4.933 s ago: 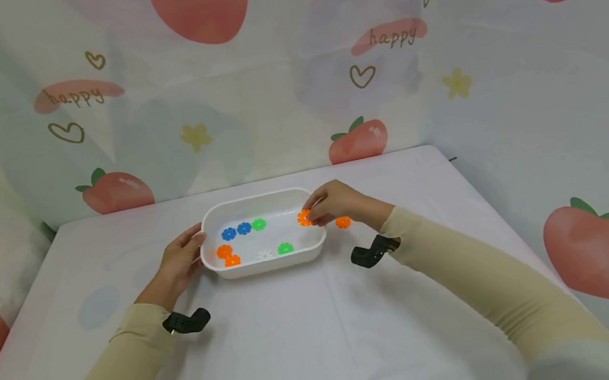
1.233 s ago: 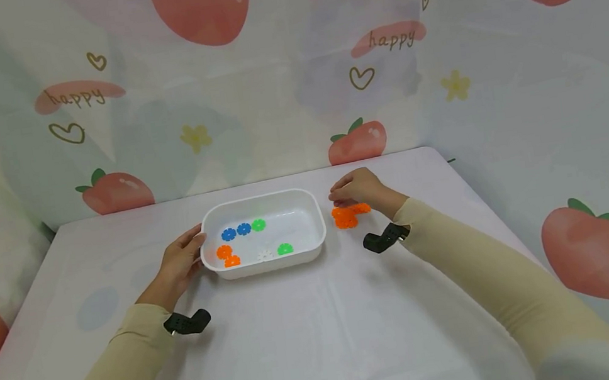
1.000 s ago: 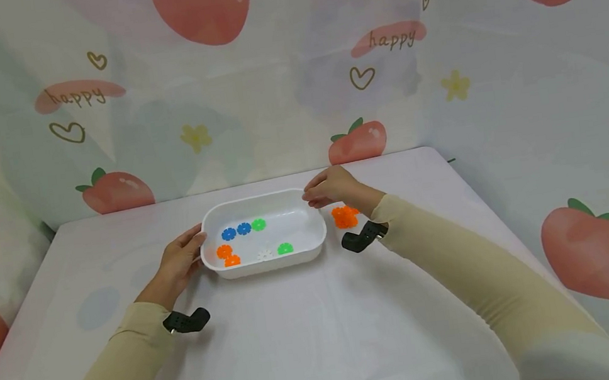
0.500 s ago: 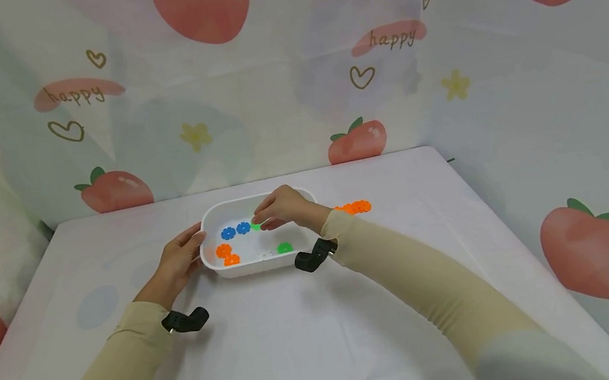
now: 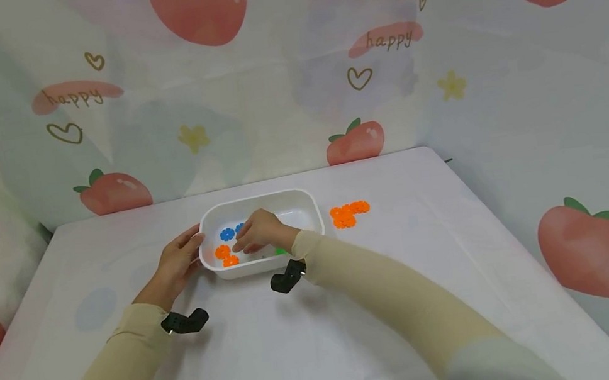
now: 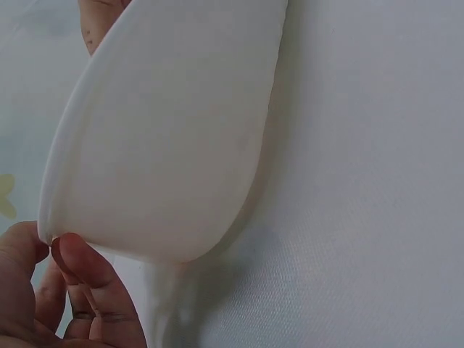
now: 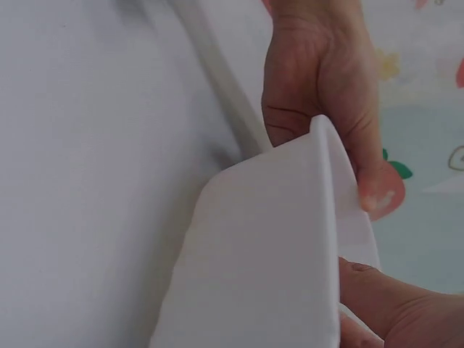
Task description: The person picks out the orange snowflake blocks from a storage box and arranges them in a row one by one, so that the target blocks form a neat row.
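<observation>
A white plastic tray (image 5: 268,267) stands on the table, its left end rim held between thumb and fingers of my left hand (image 5: 180,256). Inside it are flower-shaped plastic pieces: two blue pieces (image 5: 227,234), two orange pieces (image 5: 223,251) and a green piece (image 5: 280,251). My right hand (image 5: 260,230) reaches down into the tray, fingertips right beside the orange pieces, nothing visible in them. It covers part of one blue piece and hides the other green piece. In the right wrist view the tray wall (image 7: 254,254) screens most of its fingers.
A cluster of several orange flower pieces (image 5: 344,215) lies on the white-covered table (image 5: 278,345) just right of the tray. Behind the table hangs a cloth backdrop (image 5: 271,105) printed with fruit and hearts.
Earlier the right hand held an orange piece at the tray's right end; the orange cluster outside has since grown. The right hand then moved left from there into the tray. The left hand stays put.
</observation>
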Motion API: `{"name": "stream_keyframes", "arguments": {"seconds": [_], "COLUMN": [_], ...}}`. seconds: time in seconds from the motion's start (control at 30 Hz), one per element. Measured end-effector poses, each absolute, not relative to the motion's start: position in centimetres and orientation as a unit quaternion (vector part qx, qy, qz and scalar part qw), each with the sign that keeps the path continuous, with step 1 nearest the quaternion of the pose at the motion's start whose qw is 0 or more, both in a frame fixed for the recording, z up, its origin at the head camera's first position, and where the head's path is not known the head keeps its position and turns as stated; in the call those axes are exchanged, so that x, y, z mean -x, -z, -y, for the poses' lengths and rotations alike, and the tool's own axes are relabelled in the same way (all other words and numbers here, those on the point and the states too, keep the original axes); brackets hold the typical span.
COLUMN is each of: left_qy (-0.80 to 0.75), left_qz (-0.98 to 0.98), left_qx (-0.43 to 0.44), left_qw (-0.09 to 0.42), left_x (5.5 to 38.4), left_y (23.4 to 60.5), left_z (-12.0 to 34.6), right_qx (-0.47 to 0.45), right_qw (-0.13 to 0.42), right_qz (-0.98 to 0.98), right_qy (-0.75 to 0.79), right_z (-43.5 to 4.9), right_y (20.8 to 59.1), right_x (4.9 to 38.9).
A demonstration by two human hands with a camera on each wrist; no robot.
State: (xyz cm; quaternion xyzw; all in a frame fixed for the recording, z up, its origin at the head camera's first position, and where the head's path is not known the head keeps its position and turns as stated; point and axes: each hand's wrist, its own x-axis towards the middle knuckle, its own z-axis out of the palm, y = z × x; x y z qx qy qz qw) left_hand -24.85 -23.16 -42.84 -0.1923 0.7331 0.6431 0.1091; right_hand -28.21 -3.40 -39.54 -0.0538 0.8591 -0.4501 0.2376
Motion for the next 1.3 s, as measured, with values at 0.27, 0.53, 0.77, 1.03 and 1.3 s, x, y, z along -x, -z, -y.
{"name": "stream_keyframes", "arguments": {"seconds": [0.27,0.53,0.77,1.03,1.3], "left_qy": [-0.647,-0.649,-0.652,-0.654,-0.653], "left_qz": [-0.731,-0.727,-0.724,-0.724,-0.725], "left_qx": [0.190,0.196,0.194,0.192,0.191], "left_qw": [0.111,0.110,0.110,0.106,0.107], "left_x": [25.0,25.1,25.1,25.1,25.0], "left_y": [42.9,43.0,43.1,43.1,43.0], "left_z": [23.2,23.2,23.3,23.3,23.2], "right_qx": [0.087,0.113,0.126,0.101,0.105], "right_qw": [0.233,0.182,0.131,0.132,0.140], "right_qz": [-0.872,-0.906,-0.931,-0.936,-0.926], "right_qy": [0.421,0.365,0.315,0.311,0.335], "right_z": [4.2,5.5,6.2,6.7,6.4], "right_y": [41.0,41.5,41.4,41.6,42.0], "right_x": [27.8,27.7,27.1,27.1,27.3]}}
